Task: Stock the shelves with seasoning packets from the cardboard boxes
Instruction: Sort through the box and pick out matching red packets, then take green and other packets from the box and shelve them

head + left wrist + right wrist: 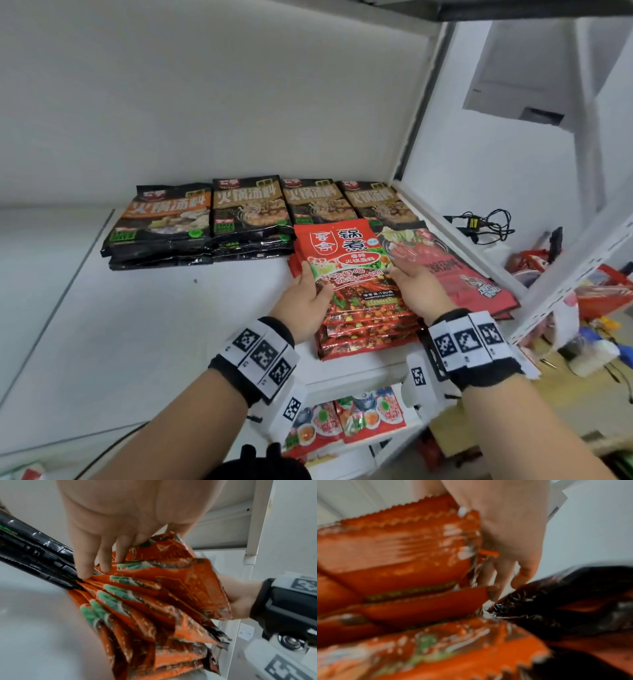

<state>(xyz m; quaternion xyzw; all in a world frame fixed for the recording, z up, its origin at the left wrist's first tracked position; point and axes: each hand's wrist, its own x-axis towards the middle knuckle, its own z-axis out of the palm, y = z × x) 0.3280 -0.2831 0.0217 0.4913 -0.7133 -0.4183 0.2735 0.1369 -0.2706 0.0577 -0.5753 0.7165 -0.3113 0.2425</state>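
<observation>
A stack of red seasoning packets (356, 274) lies on the white shelf (137, 325), in front of a row of black packets (212, 219). My left hand (305, 298) holds the stack's left edge, thumb on top and fingers (102, 555) down its side. My right hand (418, 287) holds the right edge the same way. In the left wrist view the red packets (154, 601) fan apart, with the right hand (240, 597) behind them. The right wrist view is blurred; it shows the red packets (402, 561) and my fingers (501, 574) beside them.
Darker red packets (455, 270) lie right of the stack, against the shelf's side rail. More packets (349, 418) stand on the shelf below. A black cable (479, 222) and red baskets (609, 291) lie beyond the rack. Bare white shelf spreads to the left.
</observation>
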